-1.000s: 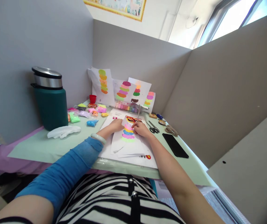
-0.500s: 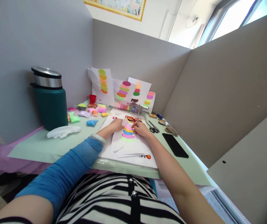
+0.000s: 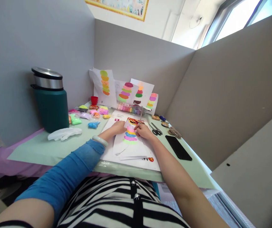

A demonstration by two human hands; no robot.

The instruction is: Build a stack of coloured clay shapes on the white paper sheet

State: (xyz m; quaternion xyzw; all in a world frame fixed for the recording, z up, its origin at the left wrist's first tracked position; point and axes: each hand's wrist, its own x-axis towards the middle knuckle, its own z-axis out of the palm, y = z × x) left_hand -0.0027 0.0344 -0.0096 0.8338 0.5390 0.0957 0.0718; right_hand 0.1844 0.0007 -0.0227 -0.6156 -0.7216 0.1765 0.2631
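Note:
A white sheet (image 3: 126, 148) with stacked pink, yellow, blue, purple and green bands lies on other papers at the middle of the table. At its upper left edge, my left hand (image 3: 119, 127) is closed on the sheet. My right hand (image 3: 142, 130) is closed round a thin upright tool (image 3: 141, 114), perhaps a brush or tweezers, over the sheet's upper right part. The tool's lower end is hidden by my fingers. Beyond the hands, a clear case (image 3: 128, 108) of coloured pieces stands before several propped painted sheets (image 3: 126, 91).
A green bottle (image 3: 51, 107) and a white glove (image 3: 64, 134) are at the left. Coloured packets (image 3: 86, 116) and a red cup (image 3: 94, 100) lie behind. Scissors (image 3: 155, 129) and a black phone (image 3: 178, 148) lie right. Grey partitions (image 3: 138, 50) enclose the table.

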